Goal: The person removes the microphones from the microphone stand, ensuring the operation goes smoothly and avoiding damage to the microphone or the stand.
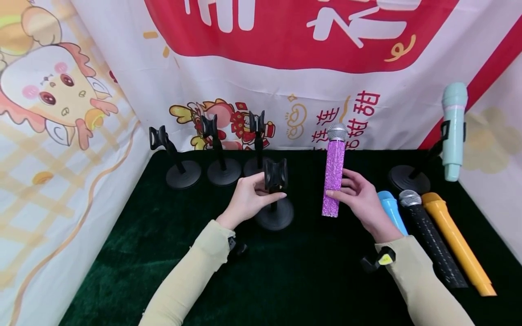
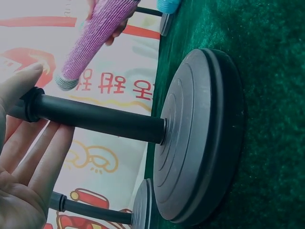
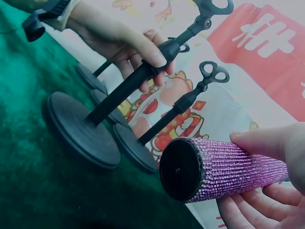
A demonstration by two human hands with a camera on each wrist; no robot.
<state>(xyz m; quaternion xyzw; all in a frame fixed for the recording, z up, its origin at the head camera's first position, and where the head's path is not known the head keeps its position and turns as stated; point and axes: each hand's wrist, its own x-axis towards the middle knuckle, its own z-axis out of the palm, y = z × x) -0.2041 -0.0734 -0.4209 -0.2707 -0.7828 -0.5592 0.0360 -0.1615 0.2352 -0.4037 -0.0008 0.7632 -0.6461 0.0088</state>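
My left hand (image 1: 253, 199) grips a black microphone stand (image 1: 275, 217) by its upright, thumb on one side and fingers on the other. Its round base stands on the green cloth, and the clip on top holds no microphone. To the right, a glittery purple microphone (image 1: 334, 172) with a silver mesh head is pinched between thumb and fingers of my right hand (image 1: 363, 199). The microphone is upright with its head up, above the cloth. In the right wrist view, the black end cap (image 3: 180, 170) of its handle faces the stand.
Three more black stands (image 1: 183, 174) line the back left. At the back right, another stand (image 1: 409, 179) bears a mint-green microphone (image 1: 454, 131). Blue (image 1: 392, 210), black (image 1: 434, 240) and orange (image 1: 458, 244) microphones lie at the right. A printed cloth backdrop (image 1: 261, 77) rises behind the table.
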